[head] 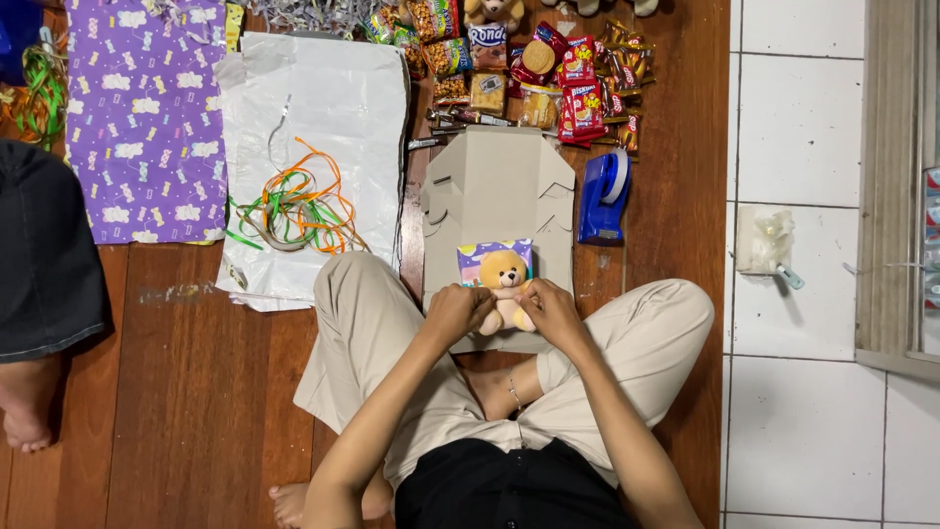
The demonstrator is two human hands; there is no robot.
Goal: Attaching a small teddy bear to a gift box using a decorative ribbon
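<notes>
A small tan teddy bear (505, 277) sits on a flattened grey cardboard box (497, 186) in front of my crossed legs. My left hand (456, 310) grips the bear's left side and my right hand (551, 307) grips its right side, fingers curled at its body. Just behind the bear lies a small packet wrapped in purple patterned paper (493, 254).
A blue tape dispenser (603, 196) lies right of the box. Several snack packets (548, 73) are piled beyond it. White paper (333, 108) carries tangled orange and green ribbon (294, 208); purple wrapping paper (145, 118) lies further left. Another person's leg and foot (34, 294) are at far left.
</notes>
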